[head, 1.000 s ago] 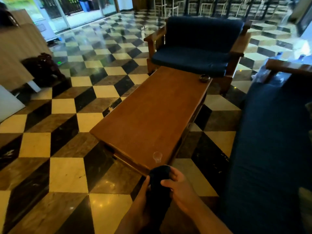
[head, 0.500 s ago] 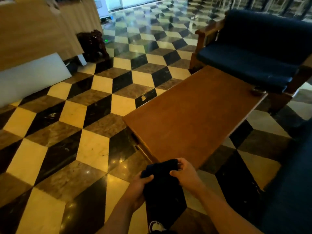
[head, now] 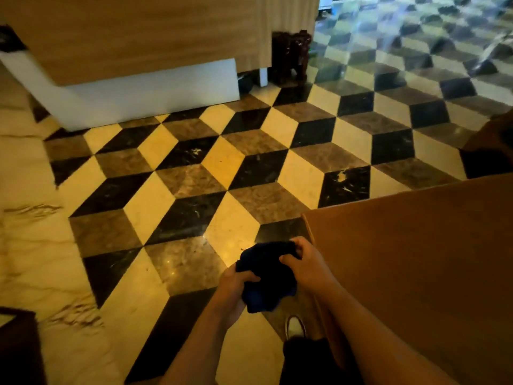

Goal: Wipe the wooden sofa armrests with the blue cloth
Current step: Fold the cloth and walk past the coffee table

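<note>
The blue cloth [head: 265, 276] is bunched up, dark, held low in the middle of the view over the floor. My left hand [head: 236, 286] grips its lower left side. My right hand [head: 306, 269] grips its upper right edge. Both hands hover beside the near left corner of the wooden coffee table [head: 416, 245]. No sofa seat shows; only a dark wooden piece [head: 491, 140] pokes in at the right edge, and I cannot tell what it is.
Checkered marble floor [head: 222, 168] spreads ahead. A wood-panelled counter [head: 138, 34] with a white base stands at the back left. A dark carved wooden stand [head: 291, 56] sits by its corner. My white shoe [head: 295, 326] shows below the cloth. Dark furniture [head: 16, 345] sits bottom left.
The view has swung left: the blue sofas have left the frame and the counter fills the back. The cloth went from hanging long to bunched between both hands.
</note>
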